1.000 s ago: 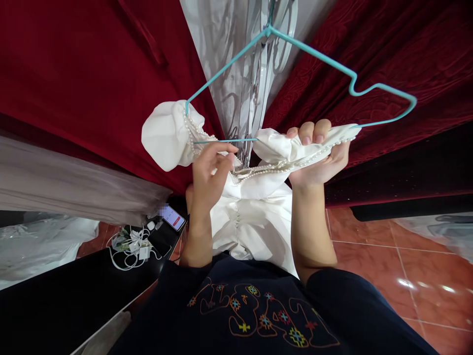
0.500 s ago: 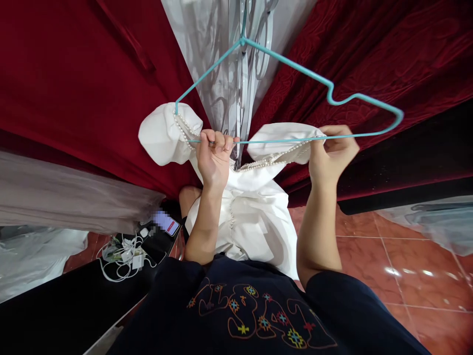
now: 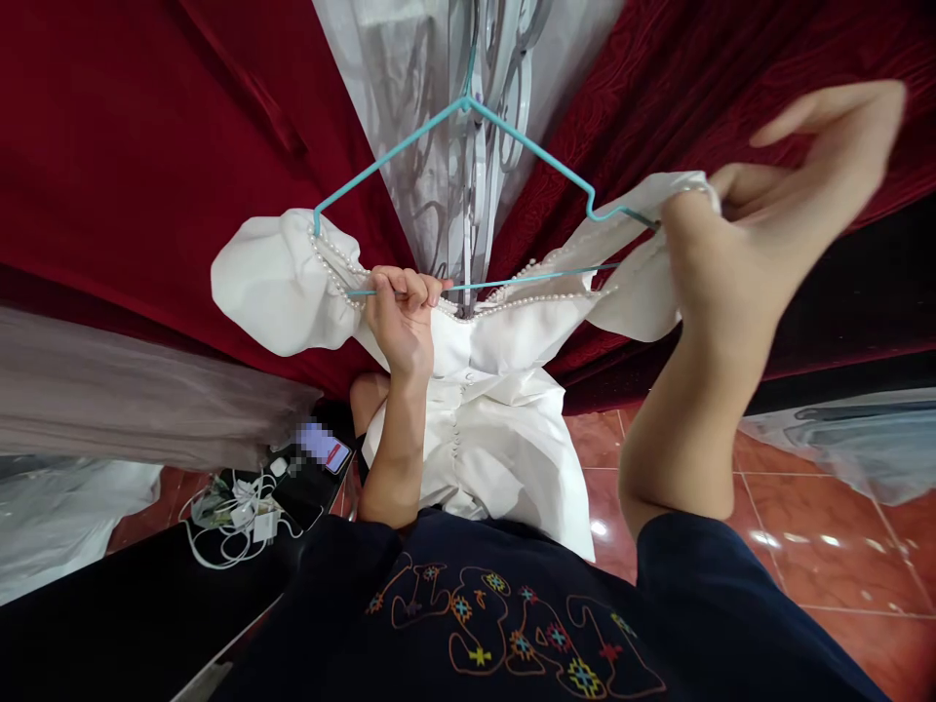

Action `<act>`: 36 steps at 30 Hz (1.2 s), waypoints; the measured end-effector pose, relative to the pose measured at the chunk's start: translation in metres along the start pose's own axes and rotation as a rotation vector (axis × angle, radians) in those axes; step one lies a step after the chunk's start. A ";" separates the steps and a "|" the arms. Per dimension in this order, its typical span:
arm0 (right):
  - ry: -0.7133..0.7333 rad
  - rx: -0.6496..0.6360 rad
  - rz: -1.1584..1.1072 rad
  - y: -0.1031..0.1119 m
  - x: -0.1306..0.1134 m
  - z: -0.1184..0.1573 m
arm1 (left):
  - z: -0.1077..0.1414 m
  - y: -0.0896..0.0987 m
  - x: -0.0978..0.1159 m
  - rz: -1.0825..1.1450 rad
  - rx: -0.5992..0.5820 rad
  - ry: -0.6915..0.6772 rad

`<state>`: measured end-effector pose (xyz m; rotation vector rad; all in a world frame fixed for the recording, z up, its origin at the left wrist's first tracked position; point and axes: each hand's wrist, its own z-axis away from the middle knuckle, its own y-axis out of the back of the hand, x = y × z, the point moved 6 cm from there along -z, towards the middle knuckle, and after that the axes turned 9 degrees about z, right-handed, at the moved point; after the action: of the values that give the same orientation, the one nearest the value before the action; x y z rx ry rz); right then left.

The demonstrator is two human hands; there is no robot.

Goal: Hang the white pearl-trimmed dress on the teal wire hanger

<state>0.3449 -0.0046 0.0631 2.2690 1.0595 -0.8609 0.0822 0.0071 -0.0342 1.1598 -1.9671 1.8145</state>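
"What's different from half a second ago?"

"The right hand (image 3: pixel 764 229) has swung outward and up, drawing the right sleeve (image 3: pixel 635 304) with it. Back then the hanger's (image 3: pixel 526 143) right end stuck out bare; now the cloth hides it."

"And the dress (image 3: pixel 504 444)?"

"In front of the wearer of the dark shirt (image 3: pixel 541 595), on the hanger, between red curtains (image 3: pixel 197 136). The left sleeve (image 3: pixel 274 283) sits over the other end, as it did before."

"How is the right hand gripping?"

"Thumb and finger pinch the sleeve's pearl-trimmed edge; the other fingers are lifted off it, slightly blurred."

"The left hand (image 3: pixel 402 317)?"

"Closed, its fingers curled round the hanger's lower bar, just as in the last frame."
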 end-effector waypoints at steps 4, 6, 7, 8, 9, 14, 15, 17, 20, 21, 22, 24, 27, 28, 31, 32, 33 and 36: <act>-0.036 -0.177 -0.065 -0.043 -0.015 0.014 | 0.001 -0.001 -0.001 0.021 -0.016 0.006; -0.115 -0.346 -0.087 -0.051 -0.016 0.026 | -0.001 -0.001 -0.001 0.054 -0.047 0.014; -0.164 -0.452 -0.087 -0.051 -0.015 0.033 | -0.002 0.000 0.000 0.061 -0.057 0.018; -0.216 -0.583 -0.081 -0.050 -0.013 0.043 | -0.002 0.000 0.000 0.056 -0.061 0.025; -0.264 -0.728 -0.074 -0.049 -0.012 0.053 | -0.003 0.001 0.000 0.044 -0.056 0.032; -0.387 -1.187 -0.116 -0.060 0.000 0.106 | -0.001 0.003 -0.001 0.002 -0.015 0.043; -0.415 -1.135 -0.149 -0.068 0.005 0.110 | 0.000 0.001 -0.001 0.004 -0.017 0.039; -0.508 -0.896 -0.284 -0.084 0.016 0.110 | 0.002 -0.002 -0.001 -0.003 -0.033 0.033; -0.634 -0.631 -0.661 -0.104 0.024 0.111 | 0.006 -0.007 0.000 -0.004 -0.099 0.031; -0.664 -0.591 -0.795 -0.109 0.023 0.112 | 0.007 -0.007 0.001 0.002 -0.129 0.037; -0.690 -0.558 -0.912 -0.112 0.023 0.113 | 0.008 -0.006 0.001 0.005 -0.155 0.046; -0.733 -0.509 -1.081 -0.114 0.024 0.118 | 0.013 0.002 0.001 -0.025 -0.201 0.074; -0.751 -0.496 -1.188 -0.112 0.028 0.127 | 0.024 0.018 0.002 -0.185 -0.279 0.163; -0.740 -0.506 -1.194 -0.111 0.030 0.129 | 0.028 0.022 0.004 -0.261 -0.313 0.187; -0.693 -0.524 -1.189 -0.112 0.034 0.130 | 0.037 0.020 0.028 -0.513 -0.359 0.027; -0.688 -0.523 -1.190 -0.113 0.036 0.129 | 0.038 0.013 0.043 -0.584 -0.348 -0.146; -0.690 -0.519 -1.193 -0.114 0.037 0.128 | 0.039 0.005 0.061 -0.646 -0.319 -0.357; -0.711 -0.509 -1.190 -0.118 0.038 0.127 | 0.034 -0.016 0.101 -0.873 -0.191 -0.850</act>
<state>0.2273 -0.0003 -0.0696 0.6419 1.9157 -1.4261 0.0375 -0.0621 0.0348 2.4445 -1.4230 0.7073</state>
